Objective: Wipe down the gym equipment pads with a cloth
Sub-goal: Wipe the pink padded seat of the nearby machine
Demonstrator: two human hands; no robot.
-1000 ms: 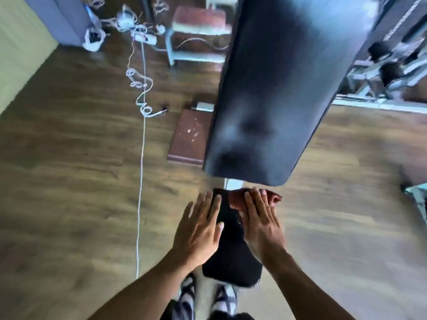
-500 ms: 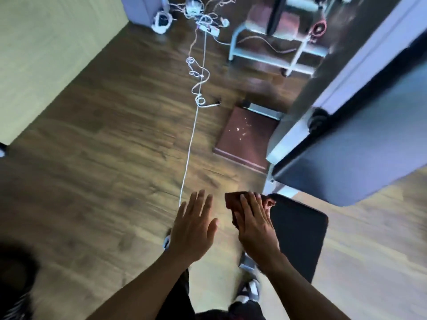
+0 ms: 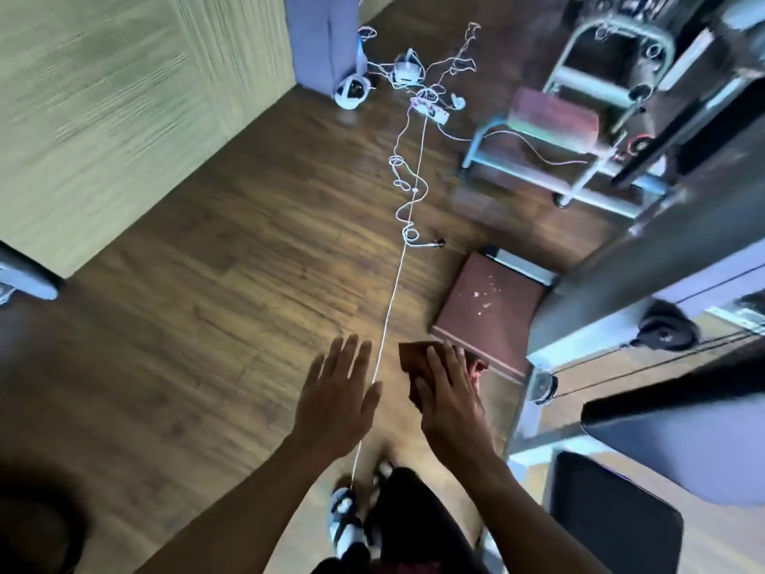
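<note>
Near the camera, both forearms reached out over the wood floor [image 3: 207,283]. Left hand [image 3: 337,403] was flat, fingers spread, grip open and holding nothing. Right hand [image 3: 451,403] lay fingers-straight over a reddish-brown cloth [image 3: 414,360], carrying it under the palm; whether the thumb pinched it from below could not be told. Cloth hung in the air, touching no pad.

Dark seat pad [image 3: 617,519] sat low right, well apart from the cloth. A second pad [image 3: 679,445] jutted in above it from the right edge, its corner near the right forearm.

Risks, judged: cloth only pressed under a flat hand could slip off during the swing back toward the pads. A white cable [image 3: 389,308] ran along the floor straight between the hands and ended near the shoe [image 3: 343,515], a likely trip or snag if the feet shifted. The overhanging pad's edge and the metal frame upright [image 3: 538,391] just right of the hand could catch knuckles or elbow.

Room: open floor to the left, wall [image 3: 103,118] beyond it. Right side crowded with frame and pulley [image 3: 662,331]. Further out, a brown floor box [image 3: 492,304], then a step stool [image 3: 550,130], tangled cords and a power strip [image 3: 430,109]. Frame blurry throughout.
</note>
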